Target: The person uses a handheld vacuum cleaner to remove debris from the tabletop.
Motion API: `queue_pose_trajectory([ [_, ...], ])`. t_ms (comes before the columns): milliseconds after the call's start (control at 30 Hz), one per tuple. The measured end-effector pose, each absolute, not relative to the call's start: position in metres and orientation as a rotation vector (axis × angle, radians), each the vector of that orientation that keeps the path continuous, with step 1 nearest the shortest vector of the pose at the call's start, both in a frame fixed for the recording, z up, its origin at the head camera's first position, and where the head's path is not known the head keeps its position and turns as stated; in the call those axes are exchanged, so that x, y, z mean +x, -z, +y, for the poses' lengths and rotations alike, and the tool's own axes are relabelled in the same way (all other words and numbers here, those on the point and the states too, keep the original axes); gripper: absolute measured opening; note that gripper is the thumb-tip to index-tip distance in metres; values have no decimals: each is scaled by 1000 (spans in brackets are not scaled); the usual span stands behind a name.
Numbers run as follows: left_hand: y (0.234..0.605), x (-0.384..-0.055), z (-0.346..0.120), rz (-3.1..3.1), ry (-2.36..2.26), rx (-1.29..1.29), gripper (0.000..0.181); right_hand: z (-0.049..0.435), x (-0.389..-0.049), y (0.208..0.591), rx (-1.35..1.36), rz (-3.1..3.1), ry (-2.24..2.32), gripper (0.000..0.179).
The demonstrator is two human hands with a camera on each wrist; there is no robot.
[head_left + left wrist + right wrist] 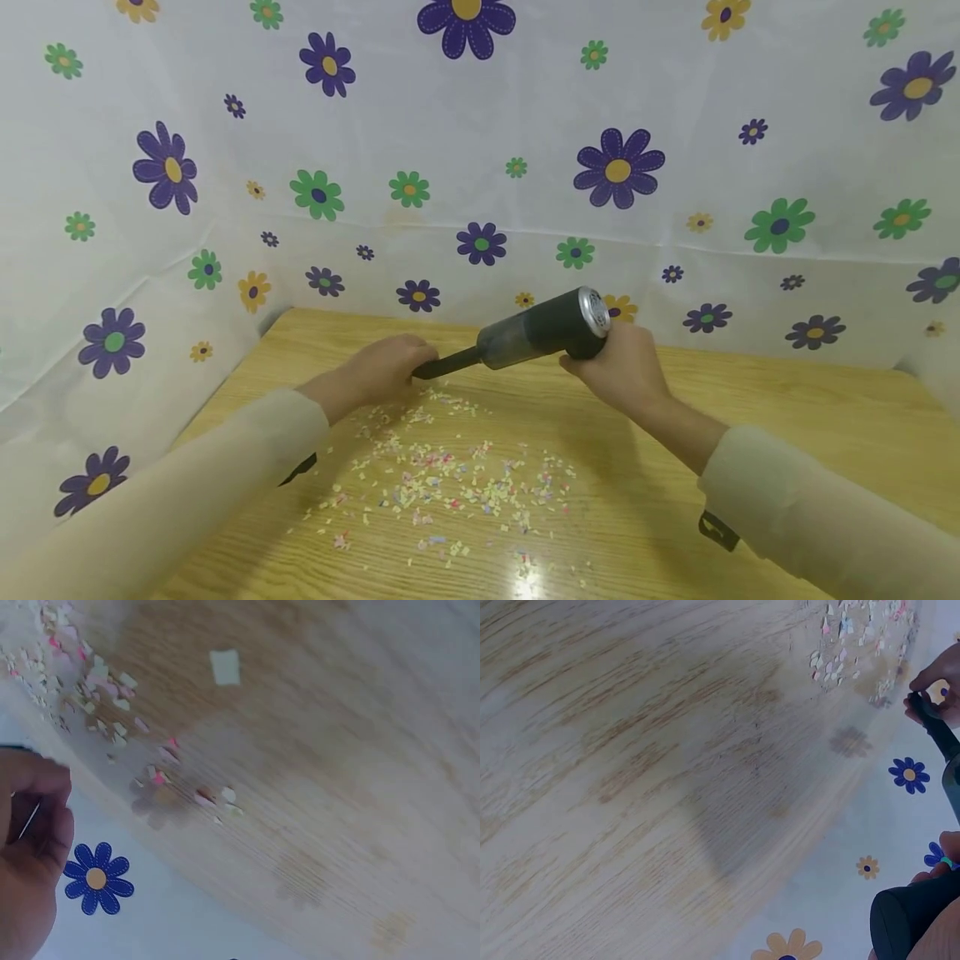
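Observation:
A black handheld vacuum cleaner (543,329) with a smoky see-through section and a silver end cap is held above the table, slightly tilted. My right hand (626,367) grips its handle, seen also as a dark grip (900,919) in the right wrist view. At its far end, my left hand (386,367) pinches the narrow black nozzle (453,362). The right wrist view shows the left fingers curled at the nozzle tip. In the left wrist view the left hand (34,832) is curled, with the nozzle mostly hidden. Small paper confetti (450,483) lies scattered below.
The wood-grain table (750,433) reaches back to a white sheet (450,125) printed with purple, green and orange flowers, which hangs behind and at the sides. Dark straps (718,531) show at the sleeves. Light glares near the table's front.

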State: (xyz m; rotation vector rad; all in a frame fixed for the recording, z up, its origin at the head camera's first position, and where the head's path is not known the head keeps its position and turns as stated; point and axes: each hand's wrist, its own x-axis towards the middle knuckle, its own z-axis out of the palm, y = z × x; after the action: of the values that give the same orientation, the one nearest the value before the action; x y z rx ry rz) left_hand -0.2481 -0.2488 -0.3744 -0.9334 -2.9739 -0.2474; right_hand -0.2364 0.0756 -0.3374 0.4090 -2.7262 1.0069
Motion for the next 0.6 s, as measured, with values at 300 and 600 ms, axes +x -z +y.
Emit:
queue_pose_trajectory([
  [300,375,-252,-258,-3011,395,-1016,20,72,-236,342,514,-2697,-961,42],
  [600,379,-252,-256,-3024,388,-1052,20,73,-235,343,532,-2718,-903,38],
])
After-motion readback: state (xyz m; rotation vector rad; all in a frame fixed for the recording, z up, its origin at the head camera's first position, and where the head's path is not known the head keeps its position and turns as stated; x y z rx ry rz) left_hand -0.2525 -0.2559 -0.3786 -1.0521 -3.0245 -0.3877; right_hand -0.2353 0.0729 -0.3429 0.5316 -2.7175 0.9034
